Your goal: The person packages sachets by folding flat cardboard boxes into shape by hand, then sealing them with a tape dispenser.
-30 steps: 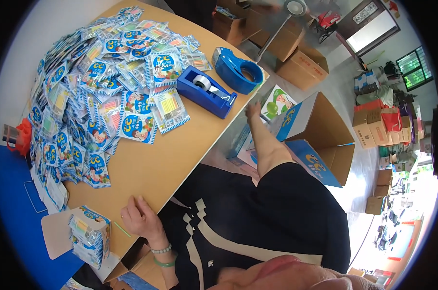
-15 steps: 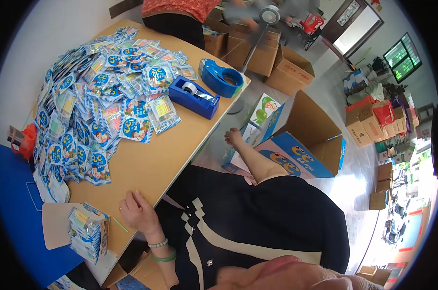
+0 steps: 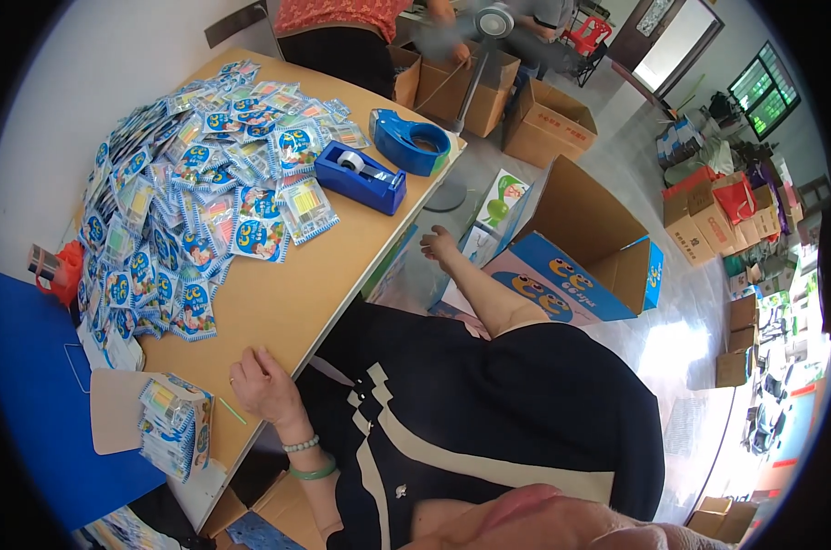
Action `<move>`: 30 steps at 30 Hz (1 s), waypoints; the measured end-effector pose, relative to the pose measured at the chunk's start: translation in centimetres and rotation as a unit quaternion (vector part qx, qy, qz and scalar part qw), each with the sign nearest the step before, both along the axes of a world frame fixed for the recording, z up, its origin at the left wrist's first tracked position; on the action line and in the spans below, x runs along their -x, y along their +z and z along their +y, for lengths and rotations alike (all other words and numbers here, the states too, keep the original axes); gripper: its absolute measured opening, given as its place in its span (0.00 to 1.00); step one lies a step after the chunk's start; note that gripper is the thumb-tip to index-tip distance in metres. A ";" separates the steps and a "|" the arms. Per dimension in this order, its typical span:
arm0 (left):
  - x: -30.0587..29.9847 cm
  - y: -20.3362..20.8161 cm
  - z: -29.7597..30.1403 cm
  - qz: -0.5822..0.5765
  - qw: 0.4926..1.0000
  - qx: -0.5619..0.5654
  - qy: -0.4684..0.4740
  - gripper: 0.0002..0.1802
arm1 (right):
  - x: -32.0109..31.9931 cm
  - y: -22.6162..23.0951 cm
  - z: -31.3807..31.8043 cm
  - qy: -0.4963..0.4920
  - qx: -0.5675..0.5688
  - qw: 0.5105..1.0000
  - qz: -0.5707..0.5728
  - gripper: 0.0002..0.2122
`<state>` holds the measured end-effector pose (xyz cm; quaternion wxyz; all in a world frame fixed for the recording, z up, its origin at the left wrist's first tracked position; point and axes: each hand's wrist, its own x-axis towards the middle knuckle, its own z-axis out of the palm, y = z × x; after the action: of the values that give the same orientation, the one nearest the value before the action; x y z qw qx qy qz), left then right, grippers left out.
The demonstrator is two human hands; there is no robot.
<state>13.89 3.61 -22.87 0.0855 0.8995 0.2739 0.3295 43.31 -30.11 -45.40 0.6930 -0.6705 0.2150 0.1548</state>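
My left hand (image 3: 267, 387) rests on the near edge of the wooden table, fingers loosely bent, with nothing visible in it. A ring, a beaded bracelet and a green bangle are on that arm. Beside it lies a thin green strip (image 3: 233, 411). Left of that stands an open display box (image 3: 202, 431) holding several small packets (image 3: 165, 429), its flap folded out. My right hand (image 3: 439, 244) hangs past the table's right edge, fingers apart and empty, near a blue and pink carton (image 3: 562, 280) that stands open. A big heap of blue and white packets (image 3: 195, 197) covers the table's far left.
A blue tape dispenser (image 3: 360, 178) and a second, rounder one (image 3: 410, 142) sit by the table's right edge. Beyond are a fan (image 3: 494, 22), brown cartons (image 3: 548, 124) and another person (image 3: 337, 46). A red bag-like thing (image 3: 65, 273) lies at the left edge.
The view has shifted slightly. Both hands keep nearly the same places. In the background, a person's hand and another person by the fan now show more clearly.
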 end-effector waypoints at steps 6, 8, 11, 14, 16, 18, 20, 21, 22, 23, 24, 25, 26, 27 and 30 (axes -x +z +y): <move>-0.5 0.2 -0.1 0.007 1.000 -0.002 0.005 0.09 | -2.2 -2.8 -1.5 -0.026 -0.013 1.000 -0.005 0.31; -0.2 0.0 0.1 0.020 1.000 -0.013 0.000 0.09 | -4.1 -3.3 -2.2 -0.061 -0.026 0.997 -0.024 0.32; -0.8 -0.2 0.0 -0.007 1.000 -0.023 -0.003 0.09 | -8.5 -1.7 -5.1 -0.097 -0.123 0.987 -0.027 0.36; -0.4 -0.6 0.2 0.000 0.999 -0.035 0.008 0.09 | -9.3 2.5 -3.5 -0.154 -0.064 0.984 -0.058 0.39; -0.3 -0.6 0.2 -0.002 0.999 -0.042 0.004 0.09 | -9.4 3.6 -3.5 -0.171 -0.065 0.982 -0.047 0.38; -0.4 -0.5 0.1 0.000 0.999 -0.038 0.003 0.09 | -9.5 4.2 -3.8 -0.194 -0.058 0.979 -0.037 0.37; -0.4 -0.5 0.2 0.002 0.999 -0.039 -0.001 0.09 | -9.1 4.1 -3.9 -0.195 -0.054 0.979 -0.033 0.36; -0.4 -0.5 0.2 0.005 0.999 -0.037 0.002 0.10 | -9.0 4.1 -3.9 -0.190 -0.047 0.980 -0.032 0.35; -0.4 -0.5 0.2 0.008 0.999 -0.034 0.005 0.10 | -8.8 4.0 -3.9 -0.185 -0.040 0.981 -0.031 0.34; -0.4 -0.6 0.3 0.010 0.999 -0.031 0.009 0.10 | -8.5 3.9 -3.8 -0.187 -0.043 0.981 -0.031 0.34; -0.3 -0.6 0.3 0.008 0.999 -0.032 0.008 0.10 | -8.2 3.5 -3.8 -0.191 -0.043 0.980 -0.025 0.33; -0.1 -0.7 0.4 0.012 0.999 -0.035 0.005 0.10 | -7.7 3.0 -3.7 -0.195 -0.042 0.980 -0.020 0.32; -0.4 -0.8 0.4 0.011 0.999 -0.036 0.001 0.10 | -7.8 3.0 -3.8 -0.200 -0.041 0.979 -0.020 0.31; -0.5 -0.7 0.4 0.009 0.999 -0.037 0.001 0.10 | -7.7 2.9 -3.7 -0.207 -0.056 0.976 -0.024 0.31; -0.4 -0.2 0.2 0.014 0.999 -0.032 0.008 0.11 | -6.9 3.0 -3.5 -0.217 -0.048 0.975 -0.018 0.34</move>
<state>14.26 3.79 -23.05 0.0502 0.9041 0.2717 0.3260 50.17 -33.58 -42.41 0.7455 -0.5762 0.3350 -0.0014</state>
